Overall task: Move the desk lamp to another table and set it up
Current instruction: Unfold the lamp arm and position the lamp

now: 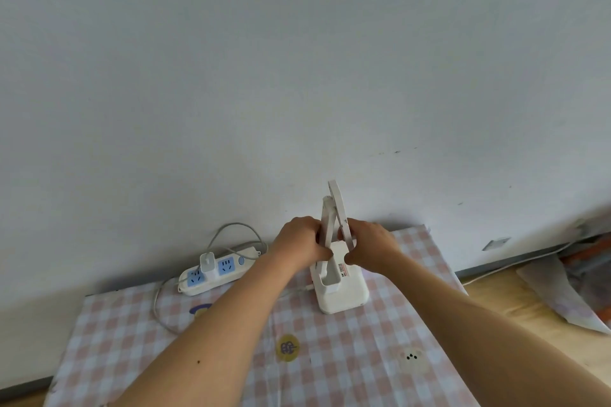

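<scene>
A white folding desk lamp [340, 291] stands on a table covered with a pink checked cloth [330, 363], close to the wall. Its upright arm and its flat light head rise side by side, joined at the top. My left hand [302, 239] grips the upright arm from the left. My right hand [372, 246] grips the lower end of the light head from the right. A thin white cable leaves the lamp's base towards the left.
A white power strip [216, 269] with blue sockets lies at the back left of the table, a white charger [207, 263] plugged into it, its grey cord looping over the cloth. Crumpled paper [562, 294] lies on the wooden floor at the right.
</scene>
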A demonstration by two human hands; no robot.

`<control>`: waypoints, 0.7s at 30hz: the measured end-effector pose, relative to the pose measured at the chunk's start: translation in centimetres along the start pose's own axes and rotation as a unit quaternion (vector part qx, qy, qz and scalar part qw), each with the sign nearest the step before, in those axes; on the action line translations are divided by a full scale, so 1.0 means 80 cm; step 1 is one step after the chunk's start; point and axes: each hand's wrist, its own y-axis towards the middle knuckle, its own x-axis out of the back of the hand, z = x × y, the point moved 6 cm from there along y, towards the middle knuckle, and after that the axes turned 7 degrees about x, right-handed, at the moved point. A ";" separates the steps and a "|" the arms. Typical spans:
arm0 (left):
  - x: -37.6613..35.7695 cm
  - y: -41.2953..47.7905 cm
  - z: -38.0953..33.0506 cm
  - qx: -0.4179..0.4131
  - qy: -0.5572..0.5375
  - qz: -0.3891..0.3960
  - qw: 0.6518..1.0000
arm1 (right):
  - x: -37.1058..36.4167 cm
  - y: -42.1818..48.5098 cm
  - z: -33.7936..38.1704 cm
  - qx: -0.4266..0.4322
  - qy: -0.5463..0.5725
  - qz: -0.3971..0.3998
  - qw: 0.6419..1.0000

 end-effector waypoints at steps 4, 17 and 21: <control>-0.001 0.000 0.001 0.001 0.006 0.003 1.000 | 0.004 -0.001 -0.002 -0.002 -0.020 0.002 1.000; 0.000 0.002 -0.001 -0.003 0.019 0.013 1.000 | 0.059 -0.018 -0.026 -0.028 -0.075 -0.045 0.996; 0.000 0.001 -0.001 -0.009 0.025 0.008 1.000 | 0.074 -0.021 -0.030 -0.035 -0.095 -0.058 0.993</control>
